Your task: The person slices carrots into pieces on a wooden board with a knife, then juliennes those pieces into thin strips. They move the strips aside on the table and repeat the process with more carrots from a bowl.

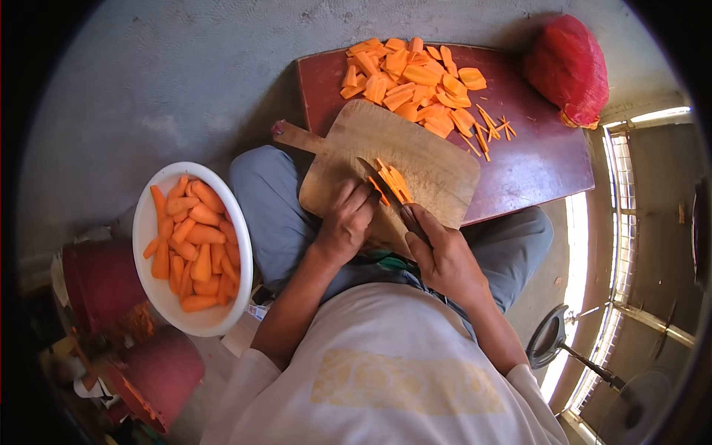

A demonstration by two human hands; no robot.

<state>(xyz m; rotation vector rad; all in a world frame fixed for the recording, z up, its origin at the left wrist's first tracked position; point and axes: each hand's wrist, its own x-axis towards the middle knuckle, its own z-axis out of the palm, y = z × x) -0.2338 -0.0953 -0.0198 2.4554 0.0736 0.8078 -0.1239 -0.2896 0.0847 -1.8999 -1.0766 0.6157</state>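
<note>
A wooden cutting board (437, 159) lies across my lap, with its handle pointing to the upper left. My right hand (443, 252) is wrapped round the handle of a knife (387, 187), whose blade points up and left over the board. Thin carrot sticks (397, 182) lie along the right side of the blade. My left hand (347, 219) rests on the board left of the blade, fingers bent together beside a thin carrot piece (378, 190). Whether the fingertips grip that piece is hidden.
A pile of carrot slices (411, 78) and some sticks (489, 130) lie on the red table (534, 167). A red mesh sack (567, 70) stands behind. Left is a white basin (141, 245) of peeled carrots; red buckets (167, 371) stand below it.
</note>
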